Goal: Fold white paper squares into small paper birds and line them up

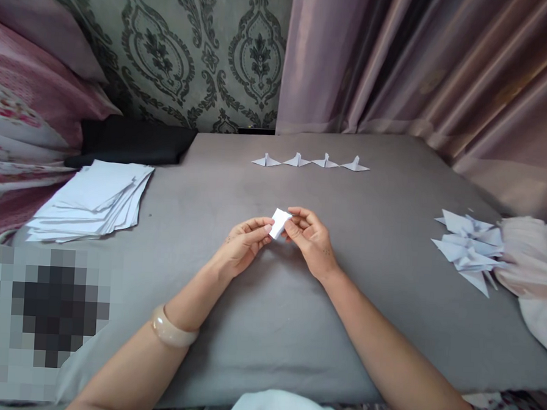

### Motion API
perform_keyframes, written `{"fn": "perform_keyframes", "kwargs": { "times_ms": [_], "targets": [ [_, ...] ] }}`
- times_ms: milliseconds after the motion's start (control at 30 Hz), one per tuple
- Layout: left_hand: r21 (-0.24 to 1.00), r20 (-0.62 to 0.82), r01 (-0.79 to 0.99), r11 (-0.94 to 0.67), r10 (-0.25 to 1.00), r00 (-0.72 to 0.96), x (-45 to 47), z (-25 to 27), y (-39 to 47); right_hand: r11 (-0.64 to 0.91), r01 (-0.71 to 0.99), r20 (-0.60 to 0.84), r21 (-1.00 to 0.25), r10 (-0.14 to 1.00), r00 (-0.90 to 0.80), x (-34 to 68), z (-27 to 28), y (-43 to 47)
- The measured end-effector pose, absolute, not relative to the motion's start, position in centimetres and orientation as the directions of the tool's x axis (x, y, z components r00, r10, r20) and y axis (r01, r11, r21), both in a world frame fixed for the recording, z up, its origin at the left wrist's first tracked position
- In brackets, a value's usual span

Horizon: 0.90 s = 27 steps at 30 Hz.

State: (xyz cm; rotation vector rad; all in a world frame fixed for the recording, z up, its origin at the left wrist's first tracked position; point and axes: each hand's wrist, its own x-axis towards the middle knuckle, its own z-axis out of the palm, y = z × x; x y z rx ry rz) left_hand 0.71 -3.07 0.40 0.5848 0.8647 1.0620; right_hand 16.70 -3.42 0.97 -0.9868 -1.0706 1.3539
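Note:
A small piece of folded white paper (279, 224) is held up between my two hands, above the middle of the grey-covered table. My left hand (245, 245) pinches its left edge between thumb and fingers, and a pale bangle circles that wrist. On the other side, my right hand (311, 240) grips the paper's right edge with thumb and forefinger, its remaining fingers curled. The fold details are too small to make out. Beyond the hands, several white paper cranes (297, 160) stand in a row.
To the left lies a stack of white paper sheets (95, 199), with a folded black cloth (137, 140) behind it. A pile of paper cranes (471, 243) sits at the right, against bunched pale fabric (527, 255). Curtains (354, 62) hang behind the grey table cover (383, 217).

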Motion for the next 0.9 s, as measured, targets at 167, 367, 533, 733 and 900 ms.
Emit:
{"fn": "perform_keyframes", "kwargs": {
  "times_ms": [167, 367, 533, 733, 900],
  "targets": [
    [0.759, -0.314, -0.510, 0.404, 0.914, 0.257, 0.6, 0.4, -3.0, -0.005, -0.260, 0.020, -0.966, 0.995, -0.096, 16.8, 1.0, -3.5],
    [0.745, -0.319, -0.516, 0.422, 0.906, 0.279, 0.6, 0.6, -2.9, -0.002, -0.283, 0.038, -0.959, 0.990, -0.135, 16.9, 1.0, -3.4],
    [0.832, -0.263, -0.447, 0.329, 0.943, 0.204, 0.7, 0.6, -3.2, 0.000, -0.237, 0.021, -0.971, 0.996, -0.088, 16.9, 0.8, -3.3],
    [0.997, -0.053, -0.047, 0.060, 0.990, 0.134, 1.2, 0.7, -4.0, 0.122, -0.002, 0.122, -0.993, 0.992, 0.011, 16.7, 0.0, -3.3],
    [0.978, 0.119, 0.162, -0.131, 0.989, 0.083, 1.3, 1.1, -4.1, 0.210, 0.135, 0.212, -0.968, 0.977, -0.003, 16.3, -0.2, -3.8]
  ]
}}
